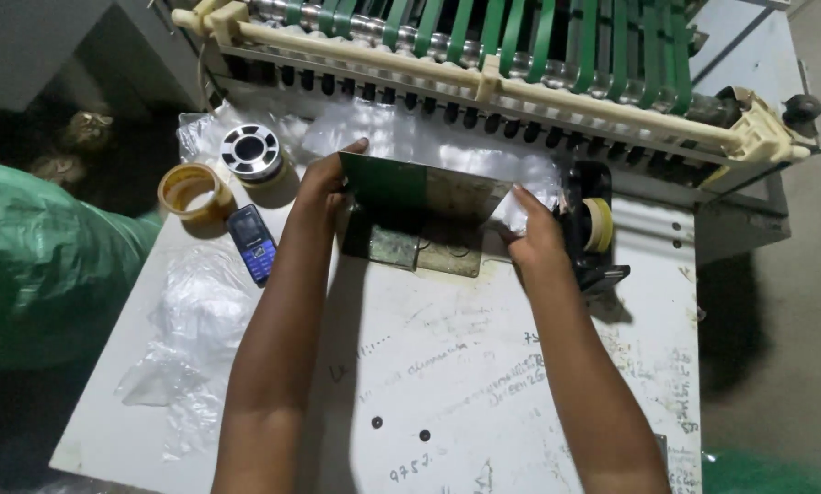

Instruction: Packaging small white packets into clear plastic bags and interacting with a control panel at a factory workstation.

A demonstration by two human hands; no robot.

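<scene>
- At twelve o'clock on the bench, seen from the head camera, the left hand and right hand are each gripping an edge of the upright metal plate.
- Its sharp edges are risking cut fingers; tipping toward one o'clock, it could be striking the tape dispenser.

The metal plate I hold at centre frame is dark green on its upright face and dull grey below. My counter is white with dark scribbles. Across the top, green belts run over a cream rail. At upper left sit a yellowish tape roll and a blue-and-black phone.
</scene>
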